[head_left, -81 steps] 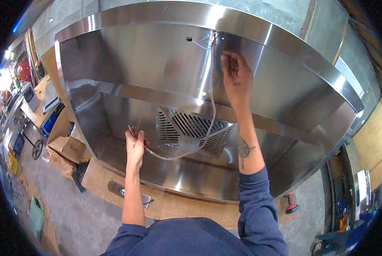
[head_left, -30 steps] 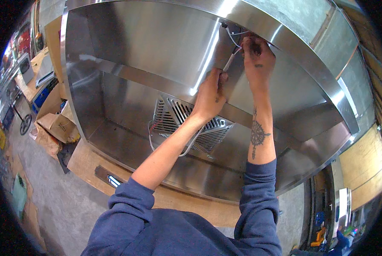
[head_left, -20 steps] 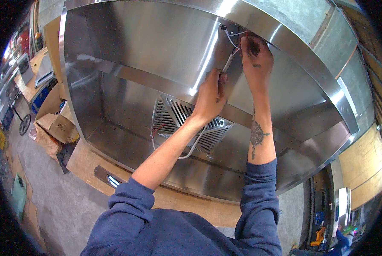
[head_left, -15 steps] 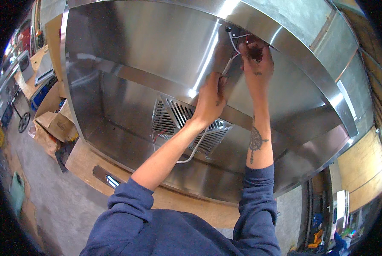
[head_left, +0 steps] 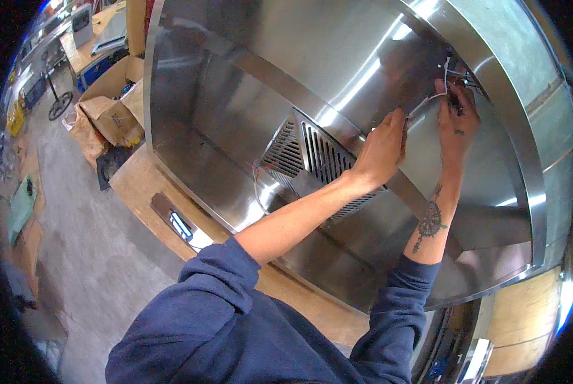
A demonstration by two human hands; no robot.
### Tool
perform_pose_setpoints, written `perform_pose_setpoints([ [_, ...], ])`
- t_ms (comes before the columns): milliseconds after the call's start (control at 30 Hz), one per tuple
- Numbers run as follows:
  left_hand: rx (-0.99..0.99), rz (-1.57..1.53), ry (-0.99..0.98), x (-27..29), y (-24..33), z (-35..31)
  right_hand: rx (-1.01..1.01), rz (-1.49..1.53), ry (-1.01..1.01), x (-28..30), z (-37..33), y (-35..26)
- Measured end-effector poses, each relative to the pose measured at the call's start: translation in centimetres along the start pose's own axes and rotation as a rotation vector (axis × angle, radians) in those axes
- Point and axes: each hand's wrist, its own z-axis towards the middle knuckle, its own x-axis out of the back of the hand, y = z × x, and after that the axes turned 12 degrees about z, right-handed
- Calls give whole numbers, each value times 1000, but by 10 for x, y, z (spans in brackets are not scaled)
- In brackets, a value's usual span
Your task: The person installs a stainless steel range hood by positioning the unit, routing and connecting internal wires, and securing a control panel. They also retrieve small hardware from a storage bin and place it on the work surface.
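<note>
A large stainless-steel housing (head_left: pixel 248 29), much like a range hood, lies open in front of me. My left hand (head_left: pixel 382 150) is closed round a white cable (head_left: pixel 426 101) that runs up and right from its fingers. At the far right, my right hand (head_left: pixel 458 121) is closed, pinching thin wires (head_left: pixel 447 68) beside the housing's inner edge. Its fingertips partly hide the wires, so their ends cannot be made out. Slotted metal baffle filters (head_left: pixel 328 152) lie inside the housing, below my left forearm.
The housing rests on a wooden bench (head_left: pixel 142 185), where a small dark object with a lit strip (head_left: pixel 181 225) lies. Left of it stand an open cardboard box (head_left: pixel 117 118) and a worktable (head_left: pixel 85 54). A raised steel rim (head_left: pixel 520 121) curves round the far right.
My view has turned and shifted, so the housing and both hands appear farther right. Both hands stay closed on the cable and wires, with the cable now lying flatter between them.
</note>
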Motion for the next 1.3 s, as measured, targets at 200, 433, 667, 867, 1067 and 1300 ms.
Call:
perform_pose_setpoints([
  [200,72,-30,-91,4,11,-1,-26,-21,183,-5,3,-5],
  [433,47,-306,-102,-4,-9,-1,-359,381,322,-7,0,-46],
  [667,237,-583,-246,9,-5,6,-596,619,307,-29,-41,-20],
  [867,501,-823,-417,24,8,15,-560,703,323,-31,-45,-23],
  [1067,160,-415,-99,4,-9,13,-310,302,356,-46,-37,-53],
  [1300,12,-177,-70,5,8,4,-159,41,360,-41,-39,-31],
])
